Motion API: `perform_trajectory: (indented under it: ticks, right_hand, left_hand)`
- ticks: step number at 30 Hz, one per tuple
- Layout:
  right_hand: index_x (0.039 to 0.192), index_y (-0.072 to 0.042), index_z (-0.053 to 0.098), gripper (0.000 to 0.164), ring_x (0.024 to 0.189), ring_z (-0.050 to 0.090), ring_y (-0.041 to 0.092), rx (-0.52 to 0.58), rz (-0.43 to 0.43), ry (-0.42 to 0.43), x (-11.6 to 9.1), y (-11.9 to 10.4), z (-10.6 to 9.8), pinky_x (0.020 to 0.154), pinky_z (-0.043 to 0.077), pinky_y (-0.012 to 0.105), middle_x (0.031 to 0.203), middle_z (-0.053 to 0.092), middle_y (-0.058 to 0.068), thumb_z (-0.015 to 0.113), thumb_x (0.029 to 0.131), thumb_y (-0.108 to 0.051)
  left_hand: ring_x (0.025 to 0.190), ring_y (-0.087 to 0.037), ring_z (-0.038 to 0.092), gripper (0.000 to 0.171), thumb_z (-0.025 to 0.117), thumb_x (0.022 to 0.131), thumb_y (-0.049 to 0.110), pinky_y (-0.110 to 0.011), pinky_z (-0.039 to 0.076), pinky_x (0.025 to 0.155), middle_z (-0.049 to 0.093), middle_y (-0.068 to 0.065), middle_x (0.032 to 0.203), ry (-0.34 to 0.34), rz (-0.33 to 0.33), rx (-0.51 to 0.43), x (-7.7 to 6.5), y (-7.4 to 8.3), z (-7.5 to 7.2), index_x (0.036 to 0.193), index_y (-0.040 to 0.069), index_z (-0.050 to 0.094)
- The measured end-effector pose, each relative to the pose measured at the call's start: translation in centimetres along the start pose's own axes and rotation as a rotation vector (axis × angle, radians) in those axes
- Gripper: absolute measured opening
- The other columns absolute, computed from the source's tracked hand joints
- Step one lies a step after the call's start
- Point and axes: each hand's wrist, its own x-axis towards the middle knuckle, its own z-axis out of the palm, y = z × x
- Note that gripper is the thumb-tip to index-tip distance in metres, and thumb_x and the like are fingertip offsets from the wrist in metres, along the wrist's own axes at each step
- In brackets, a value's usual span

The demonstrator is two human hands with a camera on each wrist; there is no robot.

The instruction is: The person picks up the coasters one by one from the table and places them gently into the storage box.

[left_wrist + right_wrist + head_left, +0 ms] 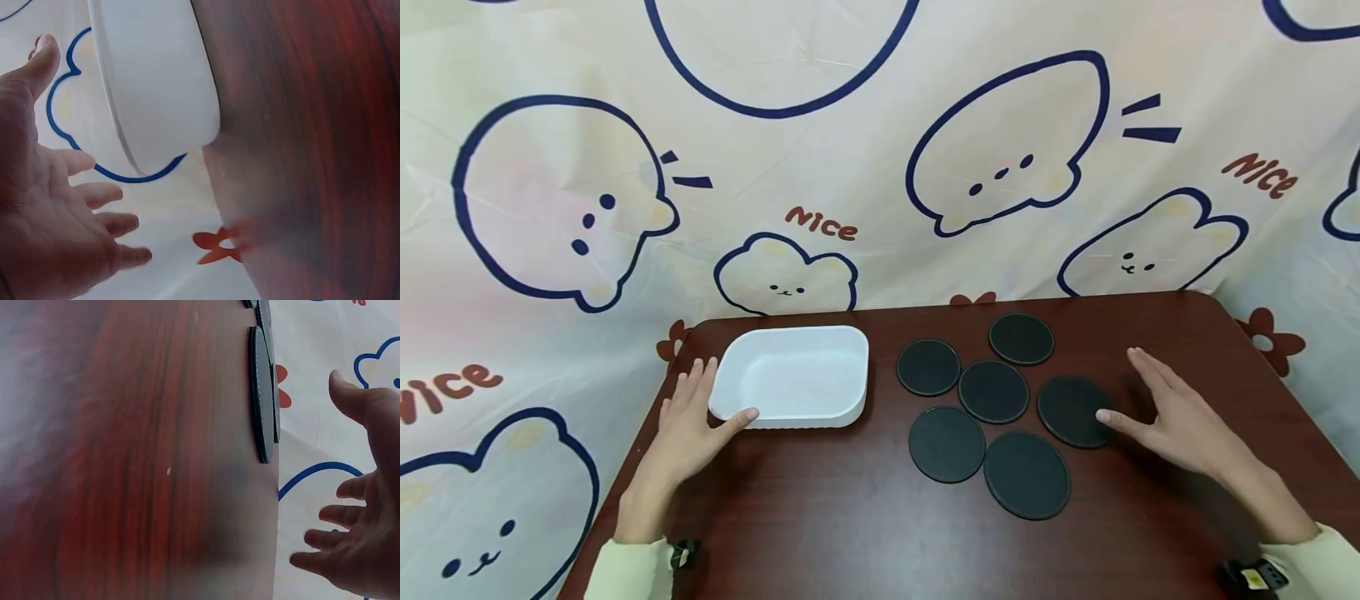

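A white rectangular dish [805,375] with rounded corners stands at the left back of the brown table, nothing inside it. My left hand [688,425] is spread at its left end, the thumb overlapping the front left corner in the head view; the left wrist view shows the palm apart from the dish's side [156,75]. Several round black stitched coasters [994,392] lie flat in a loose cluster right of the dish. Over the table's right side hovers my right hand [1180,425], fingers extended, its thumb tip overlapping the rightmost coaster [1071,411]. Neither hand holds anything.
The dark wood table [850,533] has a rounded back right corner. Behind it hangs a pale cloth [880,167] with blue-outlined cartoon bears, meeting the table's back edge. Straps with small dark devices [1251,577] sit at both wrists.
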Motion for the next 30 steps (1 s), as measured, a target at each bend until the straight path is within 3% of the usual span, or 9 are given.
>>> perform_trajectory:
  ticks: [2, 6, 10, 16, 18, 20, 23, 30]
  right_hand:
    - [0.17, 0.0, 0.022, 0.113, 0.149, 0.036, 0.062, 0.0, -0.01, 0.021, 0.4, -0.2, 0.1, 0.107, 0.036, 0.085, 0.17, 0.029, 0.036, 0.08, 0.092, -0.058]
    - [0.166, 0.002, 0.033, 0.105, 0.142, 0.044, 0.061, 0.013, -0.033, 0.051, 1.2, -0.3, 0.4, 0.106, 0.04, 0.083, 0.162, 0.041, 0.038, 0.083, 0.091, -0.054]
    - [0.162, 0.002, 0.042, 0.094, 0.136, 0.054, 0.059, 0.058, -0.052, 0.05, 1.8, -0.1, 0.6, 0.103, 0.047, 0.078, 0.156, 0.05, 0.037, 0.083, 0.093, -0.048]
    - [0.16, -0.002, 0.048, 0.081, 0.128, 0.066, 0.055, 0.188, -0.046, -0.01, 2.7, 0.3, 0.7, 0.098, 0.061, 0.06, 0.153, 0.056, 0.033, 0.081, 0.098, -0.041]
    - [0.161, -0.003, 0.047, 0.079, 0.129, 0.066, 0.054, 0.231, -0.04, -0.04, 3.0, 0.5, 0.7, 0.096, 0.065, 0.046, 0.154, 0.055, 0.033, 0.08, 0.099, -0.039]
    - [0.161, -0.003, 0.047, 0.078, 0.13, 0.065, 0.052, 0.261, -0.036, -0.063, 3.2, 0.7, 0.8, 0.092, 0.064, 0.027, 0.155, 0.055, 0.032, 0.08, 0.099, -0.037]
    - [0.162, -0.003, 0.046, 0.077, 0.135, 0.062, 0.05, 0.3, -0.036, -0.098, 3.6, 0.8, 0.8, 0.089, 0.054, 0.009, 0.156, 0.054, 0.031, 0.079, 0.1, -0.036]
    - [0.16, -0.002, 0.048, 0.076, 0.136, 0.06, 0.047, 0.317, -0.049, -0.117, 3.9, 0.8, 0.9, 0.088, 0.049, 0.005, 0.154, 0.057, 0.03, 0.08, 0.099, -0.033]
  left_hand:
    - [0.163, -0.059, 0.004, 0.12, 0.071, 0.095, 0.065, -0.085, 0.014, 0.121, 0.004, -0.032, 0.178, -0.008, 0.003, -0.023, 0.2, -0.4, 0.0, 0.172, 0.002, 0.004]
    - [0.162, -0.057, 0.017, 0.12, 0.075, 0.094, 0.063, -0.081, 0.026, 0.12, 0.009, -0.03, 0.178, -0.007, 0.007, -0.052, 0.5, -1.1, 0.2, 0.172, 0.003, 0.007]
    - [0.16, -0.056, 0.024, 0.118, 0.077, 0.094, 0.06, -0.078, 0.03, 0.121, 0.015, -0.03, 0.177, -0.002, 0.004, -0.092, 0.9, -1.6, 0.4, 0.172, 0.003, 0.01]
    - [0.16, -0.054, 0.028, 0.116, 0.079, 0.094, 0.054, -0.072, 0.033, 0.123, 0.02, -0.029, 0.176, 0.001, -0.02, -0.193, 1.2, -2.1, 0.6, 0.173, 0.005, 0.009]
    - [0.159, -0.054, 0.029, 0.116, 0.079, 0.095, 0.054, -0.071, 0.035, 0.122, 0.021, -0.029, 0.176, -0.004, -0.031, -0.216, 1.2, -2.2, 0.7, 0.173, 0.006, 0.009]
    - [0.16, -0.053, 0.029, 0.116, 0.079, 0.095, 0.053, -0.07, 0.036, 0.122, 0.02, -0.028, 0.176, -0.011, -0.037, -0.235, 1.2, -2.2, 0.7, 0.173, 0.006, 0.009]
    - [0.16, -0.052, 0.029, 0.116, 0.08, 0.095, 0.052, -0.069, 0.036, 0.122, 0.019, -0.027, 0.177, -0.019, -0.043, -0.253, 1.2, -2.1, 0.7, 0.173, 0.006, 0.008]
    - [0.16, -0.051, 0.03, 0.118, 0.083, 0.094, 0.049, -0.066, 0.037, 0.123, 0.018, -0.025, 0.178, -0.019, -0.035, -0.285, 1.1, -2.2, 1.0, 0.173, 0.006, 0.007]
